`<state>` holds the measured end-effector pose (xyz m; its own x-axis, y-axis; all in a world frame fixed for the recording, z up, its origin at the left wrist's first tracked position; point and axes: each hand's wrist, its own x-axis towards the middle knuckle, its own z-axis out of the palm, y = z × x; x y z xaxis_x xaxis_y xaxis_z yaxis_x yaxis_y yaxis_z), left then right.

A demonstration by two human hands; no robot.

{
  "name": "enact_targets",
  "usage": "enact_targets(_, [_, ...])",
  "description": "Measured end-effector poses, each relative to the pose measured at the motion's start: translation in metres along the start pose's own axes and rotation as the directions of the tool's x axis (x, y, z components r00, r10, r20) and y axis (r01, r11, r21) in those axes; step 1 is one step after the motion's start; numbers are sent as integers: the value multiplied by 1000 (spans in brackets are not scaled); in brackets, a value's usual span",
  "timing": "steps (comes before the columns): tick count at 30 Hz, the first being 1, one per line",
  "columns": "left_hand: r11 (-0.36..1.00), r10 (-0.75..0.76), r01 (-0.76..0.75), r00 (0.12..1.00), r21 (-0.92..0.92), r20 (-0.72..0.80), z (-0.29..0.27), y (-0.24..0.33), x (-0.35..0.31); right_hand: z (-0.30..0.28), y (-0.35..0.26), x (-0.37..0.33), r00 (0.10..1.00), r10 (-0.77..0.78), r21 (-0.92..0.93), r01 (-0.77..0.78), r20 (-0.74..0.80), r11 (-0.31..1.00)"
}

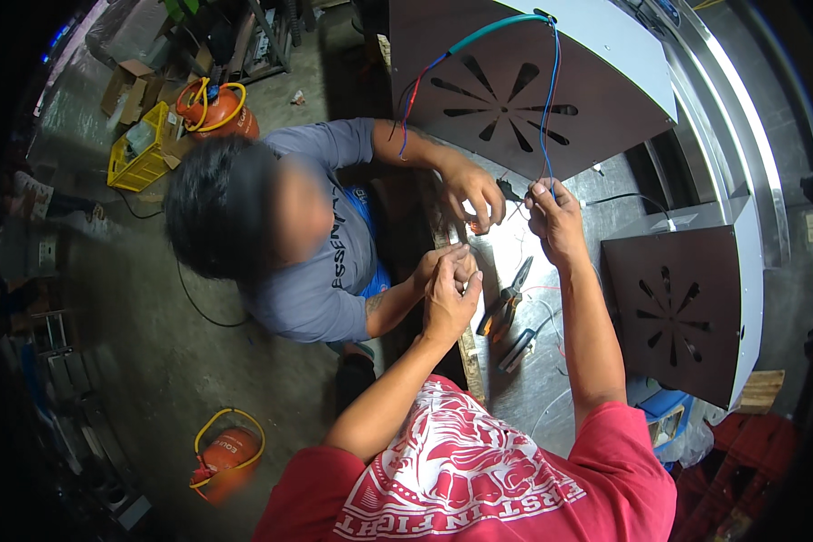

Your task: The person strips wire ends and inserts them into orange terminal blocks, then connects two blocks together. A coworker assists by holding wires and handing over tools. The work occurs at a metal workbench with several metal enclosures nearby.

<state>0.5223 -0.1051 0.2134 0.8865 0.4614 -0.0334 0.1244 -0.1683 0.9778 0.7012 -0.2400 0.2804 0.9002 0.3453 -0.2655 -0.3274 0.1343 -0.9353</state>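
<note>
My right hand (556, 215) is closed in a pinch on thin blue and red wires (546, 135), which hang from a teal sleeve (497, 30) at the top of a large metal housing (506, 149). Closer to the table edge, my left hand (450, 303) has its fingers bent together, right beside a co-worker's hand (459, 262); what it pinches, if anything, is too small to make out. The co-worker's other hand (475, 191) hovers over the table near a small orange piece (475, 227). Between my forearms lie pliers (506, 309) with orange-black handles and a small dark tool (518, 350).
A second slotted metal housing (682, 316) stands at the right, with a black cable (637, 196) running to it. The co-worker (307, 235) sits across the table edge. Orange gas cylinders (230, 456), a yellow crate (140, 149) and a cardboard box (128, 90) occupy the floor at left.
</note>
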Motion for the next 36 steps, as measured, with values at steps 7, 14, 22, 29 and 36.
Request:
enact_targets(7, [996,88,-88,995,8,-53,-4,8,-5,0,1,-1,1000,-7,-15,7,1,1000])
enact_targets(14, [997,49,-54,995,63,81,-19,1,-27,-4,5,0,1000,-11,-3,11,14,1000])
enact_targets(22, [976,-103,63,977,207,188,-79,-18,-89,4,9,1,996,-67,-117,73,56,990])
enact_targets(29, [945,-261,209,945,252,195,-103,-52,-118,14,8,2,993,-100,-197,112,70,974])
enact_targets(36, [890,-406,349,899,292,164,-129,-96,-132,15,6,0,992,-95,-189,108,80,976])
